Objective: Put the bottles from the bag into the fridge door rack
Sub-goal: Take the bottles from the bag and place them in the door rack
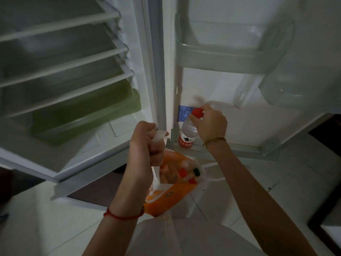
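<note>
Right hand (209, 124) pinching bottle (188, 133) by its cap, upright in door rack (239, 147) at 9 o'clock end; likely full, heavy, slick; left hand (147, 139) gripping bag (173, 193) handles.

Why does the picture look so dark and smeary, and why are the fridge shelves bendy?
In the head view the light is dim; the white fridge shelves are smeared by motion blur and splay from the wide lens. The right hand on the red-capped clear plastic bottle looks sharper, and so does the left hand holding the orange bag.
</note>
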